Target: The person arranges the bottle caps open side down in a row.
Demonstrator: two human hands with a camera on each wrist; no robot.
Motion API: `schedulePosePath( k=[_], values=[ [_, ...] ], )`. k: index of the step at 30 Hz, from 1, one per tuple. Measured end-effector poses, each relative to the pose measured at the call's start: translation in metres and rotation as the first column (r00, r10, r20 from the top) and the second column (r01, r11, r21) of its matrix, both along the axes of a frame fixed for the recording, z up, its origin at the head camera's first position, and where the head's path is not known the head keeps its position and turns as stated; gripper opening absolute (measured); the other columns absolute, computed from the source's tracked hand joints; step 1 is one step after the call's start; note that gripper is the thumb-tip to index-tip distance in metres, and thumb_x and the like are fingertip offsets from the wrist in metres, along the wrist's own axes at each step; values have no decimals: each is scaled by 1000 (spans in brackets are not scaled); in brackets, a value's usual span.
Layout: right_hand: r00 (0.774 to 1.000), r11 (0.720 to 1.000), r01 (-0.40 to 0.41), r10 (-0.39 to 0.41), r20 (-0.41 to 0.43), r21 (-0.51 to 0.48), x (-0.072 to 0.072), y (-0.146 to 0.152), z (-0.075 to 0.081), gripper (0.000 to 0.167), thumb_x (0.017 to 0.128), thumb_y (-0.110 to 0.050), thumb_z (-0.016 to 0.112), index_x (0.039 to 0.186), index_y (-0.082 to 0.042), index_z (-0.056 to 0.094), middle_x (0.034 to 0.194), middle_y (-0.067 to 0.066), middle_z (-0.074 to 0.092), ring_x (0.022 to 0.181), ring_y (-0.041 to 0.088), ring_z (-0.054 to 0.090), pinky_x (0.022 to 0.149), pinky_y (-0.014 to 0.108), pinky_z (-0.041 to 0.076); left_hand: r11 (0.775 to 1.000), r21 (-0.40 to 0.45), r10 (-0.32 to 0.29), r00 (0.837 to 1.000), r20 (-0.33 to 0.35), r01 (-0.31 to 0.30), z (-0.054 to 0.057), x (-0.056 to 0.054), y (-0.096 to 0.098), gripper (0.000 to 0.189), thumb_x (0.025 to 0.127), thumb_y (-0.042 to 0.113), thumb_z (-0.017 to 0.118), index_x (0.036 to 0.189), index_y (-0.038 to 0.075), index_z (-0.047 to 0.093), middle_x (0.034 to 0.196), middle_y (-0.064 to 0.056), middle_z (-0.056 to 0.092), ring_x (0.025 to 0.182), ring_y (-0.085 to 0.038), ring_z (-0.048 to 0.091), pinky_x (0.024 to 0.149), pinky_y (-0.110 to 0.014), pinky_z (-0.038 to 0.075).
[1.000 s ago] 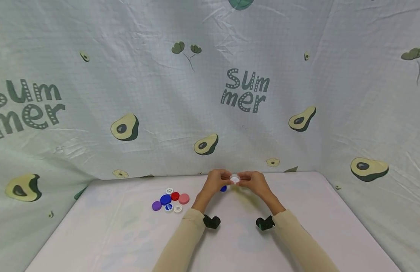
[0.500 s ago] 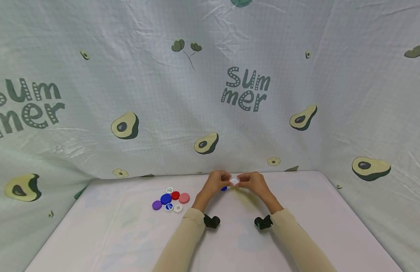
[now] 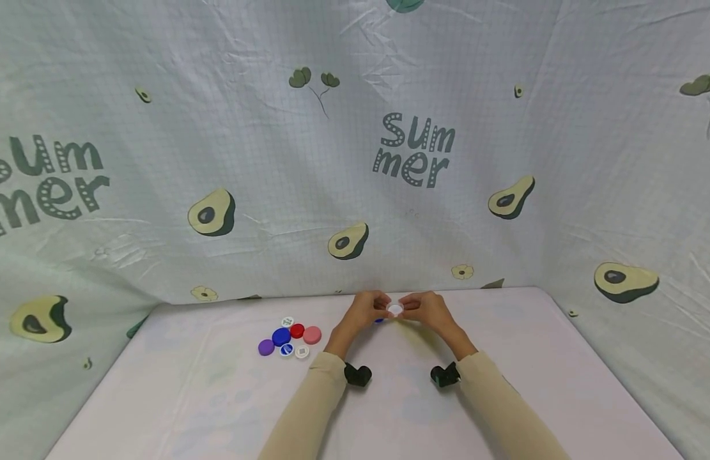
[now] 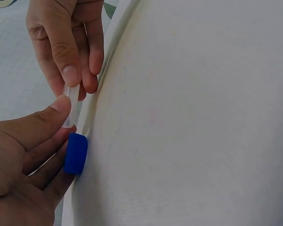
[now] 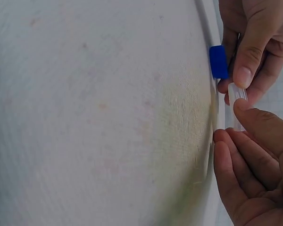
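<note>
Between my two hands is a translucent white bottle cap with a ribbed side, near the table's far edge. My left hand pinches it from the left with thumb and fingers. From the other side, my right hand holds it the same way. In the left wrist view the cap is seen edge-on, a thumb at each end. A blue bottle cap rests on the table right beside the left hand's fingers; in the head view that hand mostly covers it.
Left of the arms lies a cluster of bottle caps: purple, large blue, red, pink and several white ones. A printed curtain hangs behind the pale table.
Both hands and the white cap have come down slightly toward the table. Less of the blue cap shows beside the left hand. The cluster of caps stays put.
</note>
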State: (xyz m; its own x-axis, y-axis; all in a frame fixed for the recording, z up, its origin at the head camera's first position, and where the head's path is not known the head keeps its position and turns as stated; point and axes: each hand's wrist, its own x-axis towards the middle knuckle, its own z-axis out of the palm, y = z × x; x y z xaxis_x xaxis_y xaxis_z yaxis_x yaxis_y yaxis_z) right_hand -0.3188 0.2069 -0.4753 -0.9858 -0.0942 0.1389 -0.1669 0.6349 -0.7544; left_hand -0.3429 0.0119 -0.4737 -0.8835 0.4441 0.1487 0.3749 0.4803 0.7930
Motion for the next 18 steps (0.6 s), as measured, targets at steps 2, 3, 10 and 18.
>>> schedulePosePath(
  k=[2,3,10,18],
  values=[
    [1000,1000,-15,15,7,-9,0,0,1,29,81,-8,85,108,1,77,97,12,78,95,26,75,84,37,59,1000,-10,-5,1000,-6,5,0,0,0,23,86,1,80,106,-5,70,97,-14,72,92,-22,67,80,-30,58],
    [1000,1000,-21,21,7,-12,0,0,1,28,81,-7,85,107,1,77,97,12,78,94,26,75,84,36,59,1000,-13,-7,1000,-10,7,-1,0,0,22,86,1,80,106,-5,71,97,-14,72,91,-22,67,80,-30,58],
    [999,991,-43,46,-21,127,0,-1,-1,25,78,-7,87,100,-1,78,88,7,77,82,18,72,77,33,58,999,-31,-22,999,-29,21,-4,0,1,23,83,-1,82,102,-7,70,93,-13,71,86,-20,66,77,-28,57],
    [999,987,-37,35,12,159,-2,-7,-1,26,80,-6,86,103,0,77,86,4,75,78,13,66,73,28,55,995,-89,37,999,25,-35,-1,2,5,20,82,2,84,98,-2,72,90,-10,66,82,-16,56,76,-28,53]
  ],
)
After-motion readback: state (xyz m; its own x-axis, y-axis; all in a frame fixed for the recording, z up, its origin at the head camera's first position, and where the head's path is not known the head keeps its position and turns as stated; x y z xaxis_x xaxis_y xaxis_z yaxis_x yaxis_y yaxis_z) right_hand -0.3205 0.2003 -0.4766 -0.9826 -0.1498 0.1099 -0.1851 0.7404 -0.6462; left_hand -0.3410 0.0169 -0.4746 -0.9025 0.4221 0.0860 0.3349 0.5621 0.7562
